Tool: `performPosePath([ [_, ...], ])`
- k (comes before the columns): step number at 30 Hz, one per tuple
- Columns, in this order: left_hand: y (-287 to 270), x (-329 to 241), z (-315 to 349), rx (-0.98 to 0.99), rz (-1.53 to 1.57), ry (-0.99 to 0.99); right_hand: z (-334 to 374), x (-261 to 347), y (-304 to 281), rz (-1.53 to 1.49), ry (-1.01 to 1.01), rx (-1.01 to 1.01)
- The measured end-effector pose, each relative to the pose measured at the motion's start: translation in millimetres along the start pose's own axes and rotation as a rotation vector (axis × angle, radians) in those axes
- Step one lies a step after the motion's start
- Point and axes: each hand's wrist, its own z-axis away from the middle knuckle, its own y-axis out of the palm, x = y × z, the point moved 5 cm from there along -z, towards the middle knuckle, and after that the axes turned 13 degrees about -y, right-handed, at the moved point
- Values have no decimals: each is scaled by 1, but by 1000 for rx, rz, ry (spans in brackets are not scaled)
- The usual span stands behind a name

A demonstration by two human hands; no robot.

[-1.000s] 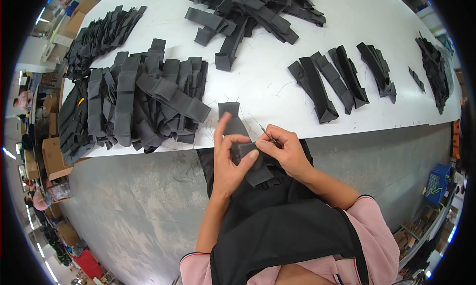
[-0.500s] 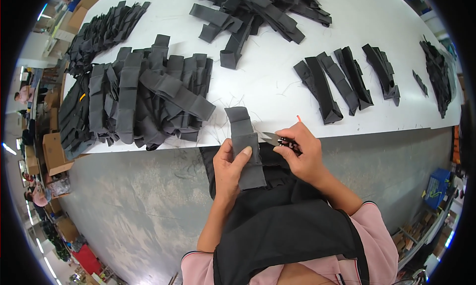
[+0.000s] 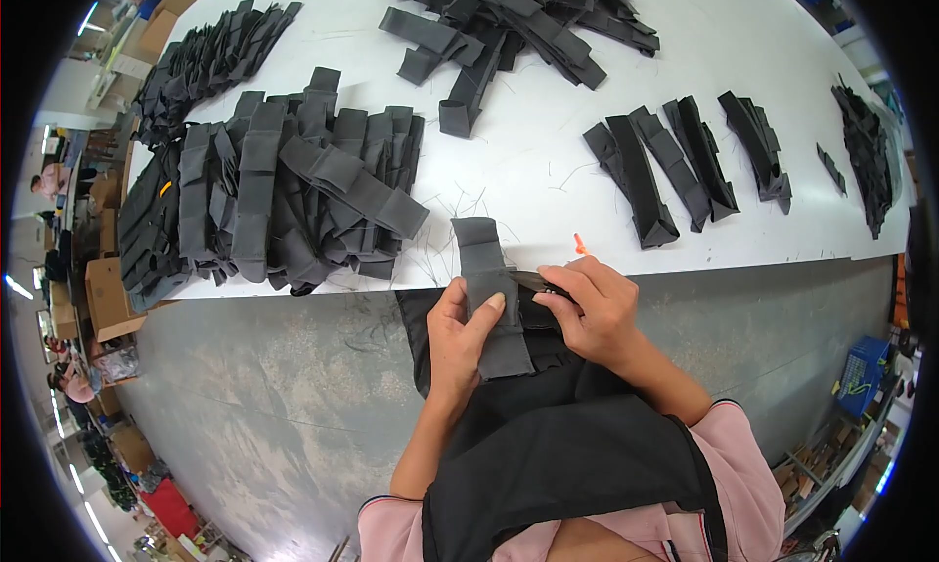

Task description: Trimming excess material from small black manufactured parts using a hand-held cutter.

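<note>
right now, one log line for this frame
left hand: holds grey fabric strip | right hand: grips small dark tool at strip edge | white table: grey strip piles

**Boxes along the left edge, a crate at right**

You have brown cardboard boxes (image 3: 108, 298) stacked on the floor to your left, just past the white table's near corner. More brown cardboard cartons (image 3: 156, 36) sit at the far upper left, beyond the table. On your right, low by the floor, stands a blue plastic crate (image 3: 863, 378). No labels, signs or screens can be made out.
</note>
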Motion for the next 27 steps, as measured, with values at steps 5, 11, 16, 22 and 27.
performPosePath([
  [5,1,1,-1,5,-52,6,-3,-6,2,-163,119,-5],
  [11,-4,7,-4,32,-65,-44,-2,-11,3,-564,412,97],
  [16,3,0,3,66,-31,-70,-2,-7,14,-603,293,158],
  [22,-3,-1,8,40,-75,-16,-4,-4,20,-570,192,241],
  [27,-3,4,7,48,-197,-2,0,-3,25,-682,361,209],
])
